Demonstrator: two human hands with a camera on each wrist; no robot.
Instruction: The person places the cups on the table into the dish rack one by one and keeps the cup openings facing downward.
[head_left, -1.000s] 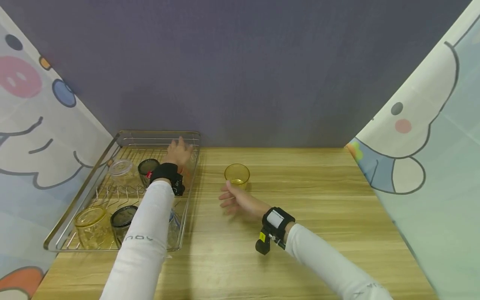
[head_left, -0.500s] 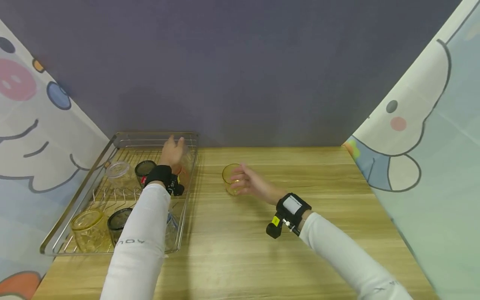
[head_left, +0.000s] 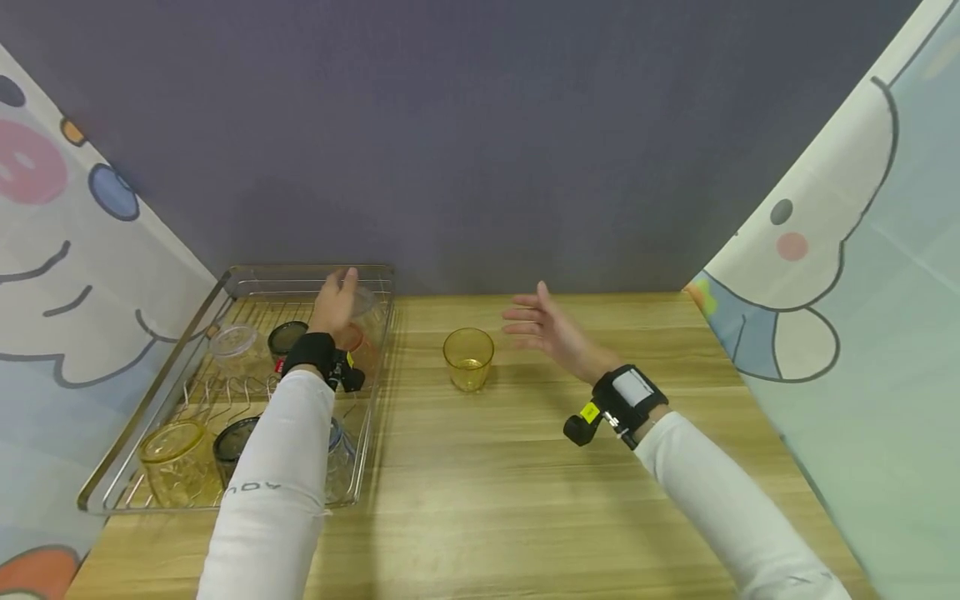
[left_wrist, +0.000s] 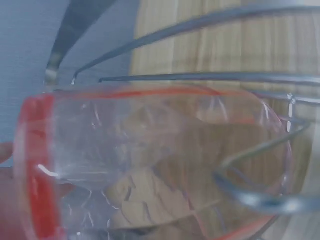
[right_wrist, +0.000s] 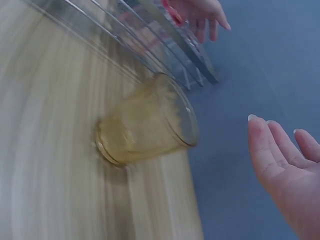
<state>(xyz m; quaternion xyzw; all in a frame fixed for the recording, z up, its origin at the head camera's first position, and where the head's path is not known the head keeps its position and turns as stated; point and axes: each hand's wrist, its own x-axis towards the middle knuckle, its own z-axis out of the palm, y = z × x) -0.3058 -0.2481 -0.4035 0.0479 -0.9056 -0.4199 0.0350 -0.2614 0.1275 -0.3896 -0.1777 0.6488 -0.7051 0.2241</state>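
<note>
My left hand [head_left: 332, 304] is over the back right of a wire drying rack [head_left: 154, 385], its fingers loosely extended. Beside it are a clear glass [head_left: 367, 307] at the back and a red-rimmed clear glass [head_left: 354, 343] in front; whether it touches either cannot be told. The red-rimmed glass [left_wrist: 150, 160] fills the left wrist view, with fingertips partly hidden behind its rim. A yellow glass [head_left: 468, 362] stands upright on the table. To its right, my right hand [head_left: 558, 333] is held apart from it, holding nothing, with fingers extended.
More upside-down glasses stand in the rack: a pale one [head_left: 240, 354], two dark ones [head_left: 288, 340], a yellow one [head_left: 180, 467] and a blue-rimmed one [head_left: 341, 458]. A grey wall [head_left: 480, 167] rises behind the wooden table [head_left: 525, 517].
My right hand has moved right and away, passing the yellow glass, which stays in place. The left hand has shifted slightly left, with its fingers less spread.
</note>
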